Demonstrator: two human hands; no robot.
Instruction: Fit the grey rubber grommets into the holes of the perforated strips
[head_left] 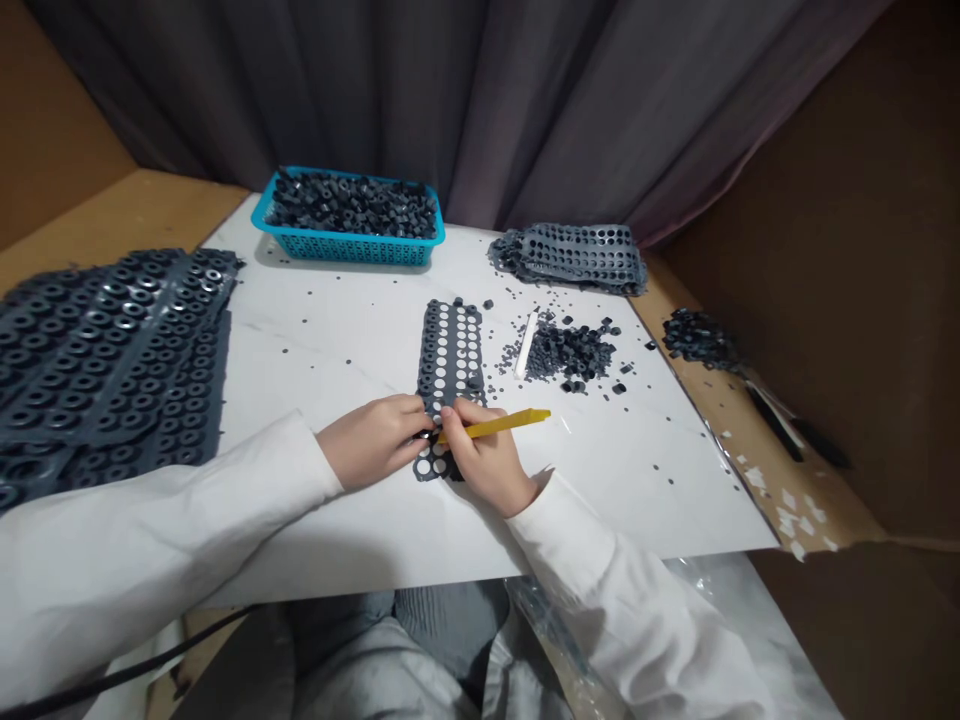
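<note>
A narrow dark rubber sheet (450,345) full of round holes lies on the white board (330,330) in front of me. My left hand (375,438) is closed, its fingers pinching the sheet's near end. My right hand (486,460) grips a yellow stick tool (504,424) like a pen, with its tip at the sheet beside my left fingers. The near end of the sheet is partly hidden under both hands.
A blue basket (349,245) of dark rings stands at the back. Stacked ring sheets (105,350) lie at the left, and emptied sheets (577,255) at the back right. A pile of loose rings (570,352) and a white stick (526,345) lie right of the sheet.
</note>
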